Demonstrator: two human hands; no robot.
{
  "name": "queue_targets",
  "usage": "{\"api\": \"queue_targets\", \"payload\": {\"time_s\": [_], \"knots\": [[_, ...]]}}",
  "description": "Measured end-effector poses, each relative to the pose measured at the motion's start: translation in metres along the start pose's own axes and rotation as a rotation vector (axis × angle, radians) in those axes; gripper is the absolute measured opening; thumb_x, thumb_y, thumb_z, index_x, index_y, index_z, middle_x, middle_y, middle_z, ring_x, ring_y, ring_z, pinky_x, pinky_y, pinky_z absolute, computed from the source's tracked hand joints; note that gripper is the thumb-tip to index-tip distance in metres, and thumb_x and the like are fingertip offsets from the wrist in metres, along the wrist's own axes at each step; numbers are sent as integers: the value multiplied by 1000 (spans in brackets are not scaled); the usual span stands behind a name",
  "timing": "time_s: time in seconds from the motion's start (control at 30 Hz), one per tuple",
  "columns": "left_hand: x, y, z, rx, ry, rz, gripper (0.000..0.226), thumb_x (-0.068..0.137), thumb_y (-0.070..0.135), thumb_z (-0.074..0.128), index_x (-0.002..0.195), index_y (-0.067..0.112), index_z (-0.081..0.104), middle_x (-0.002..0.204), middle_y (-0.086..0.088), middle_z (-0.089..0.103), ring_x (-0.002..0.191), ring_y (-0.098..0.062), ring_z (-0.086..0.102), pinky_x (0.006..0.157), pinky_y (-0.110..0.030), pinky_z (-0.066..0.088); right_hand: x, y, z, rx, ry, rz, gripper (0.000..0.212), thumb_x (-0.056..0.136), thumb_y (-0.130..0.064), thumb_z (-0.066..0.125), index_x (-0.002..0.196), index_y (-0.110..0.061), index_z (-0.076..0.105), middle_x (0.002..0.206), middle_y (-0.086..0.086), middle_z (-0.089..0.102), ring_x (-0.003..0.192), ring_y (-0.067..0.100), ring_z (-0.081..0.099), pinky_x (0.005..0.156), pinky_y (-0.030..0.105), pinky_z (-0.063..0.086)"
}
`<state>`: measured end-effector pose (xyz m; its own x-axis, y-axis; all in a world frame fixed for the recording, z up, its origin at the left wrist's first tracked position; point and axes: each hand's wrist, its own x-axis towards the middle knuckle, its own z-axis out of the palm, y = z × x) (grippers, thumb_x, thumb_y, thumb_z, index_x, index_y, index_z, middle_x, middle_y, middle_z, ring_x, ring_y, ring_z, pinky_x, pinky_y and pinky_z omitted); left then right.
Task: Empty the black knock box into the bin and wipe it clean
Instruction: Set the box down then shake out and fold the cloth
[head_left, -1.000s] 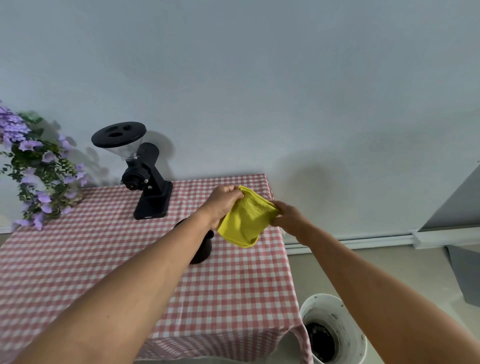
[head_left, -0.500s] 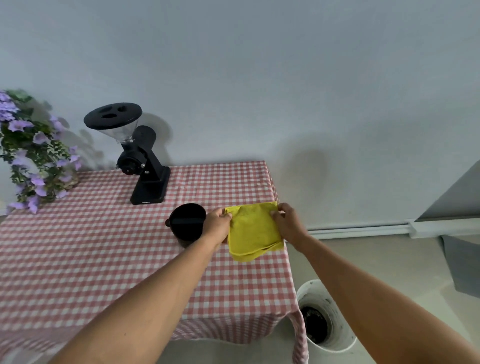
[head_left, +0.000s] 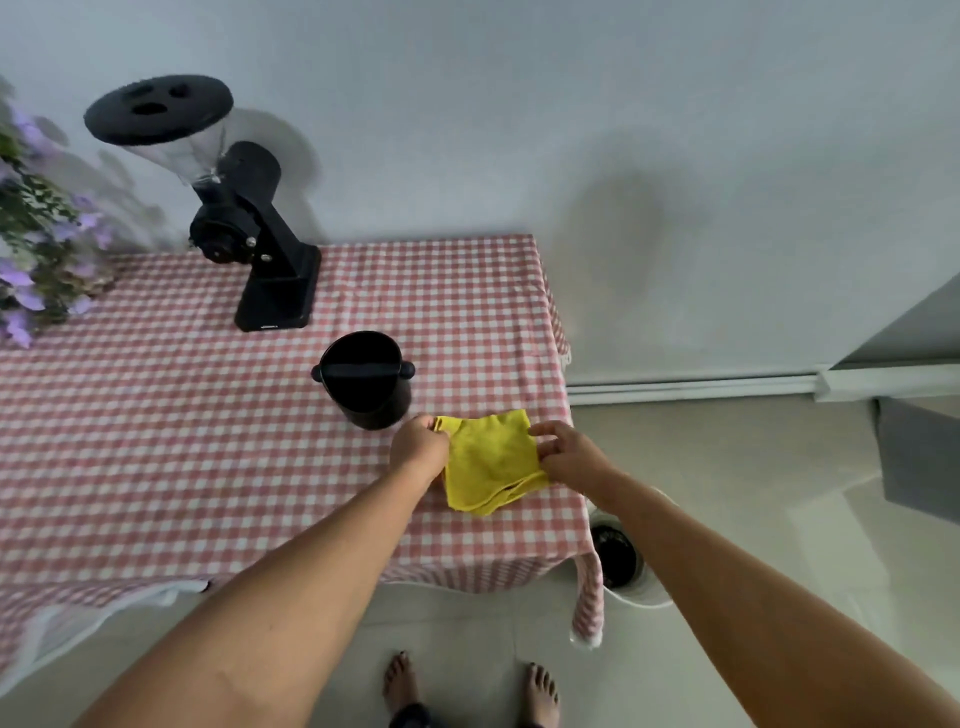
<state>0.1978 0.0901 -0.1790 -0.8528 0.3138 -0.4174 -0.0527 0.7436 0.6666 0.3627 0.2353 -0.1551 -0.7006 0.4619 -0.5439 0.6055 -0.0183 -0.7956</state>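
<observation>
While left hand (head_left: 418, 441) and right hand (head_left: 566, 452) pinch the yellow cloth (head_left: 491, 460) at the worktop (head_left: 208, 441) edge, it could slide off.

wall (head_left: 519, 104): plain pale grey | floor (head_left: 727, 493): pale tiles | table (head_left: 156, 441): pink/white check cloth, agst wall | skirting (head_left: 691, 387): white, rt side | light: soft, even

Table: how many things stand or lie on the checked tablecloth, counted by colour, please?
Black: 2, the grinder and the knock box.
Yellow: 1, the cloth.
Purple: 1, the flowers at the left edge.
Total: 4.
</observation>
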Motion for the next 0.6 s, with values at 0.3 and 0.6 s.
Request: {"api": "queue_targets", "payload": {"time_s": [0.3,0.6], "knots": [[0,4,4,81,40,-17,34,95,19,55,127,14,65,125,-7,69,110,-28,65,83,-31,48,-4,31,3,-323,-9,-210,37,78,2,64,94,-30,66,93,-1,66,88,20,63,82,30,53],[-27,2,1,-414,-369,-255,58,83,31,79,131,19,49,121,-1,61,109,-23,60,85,-47,58,-5,25,9,-47,241,-53,16,81,-11,60,87,-26,61,64,3,67,50,16,63,57,34,56]]}}
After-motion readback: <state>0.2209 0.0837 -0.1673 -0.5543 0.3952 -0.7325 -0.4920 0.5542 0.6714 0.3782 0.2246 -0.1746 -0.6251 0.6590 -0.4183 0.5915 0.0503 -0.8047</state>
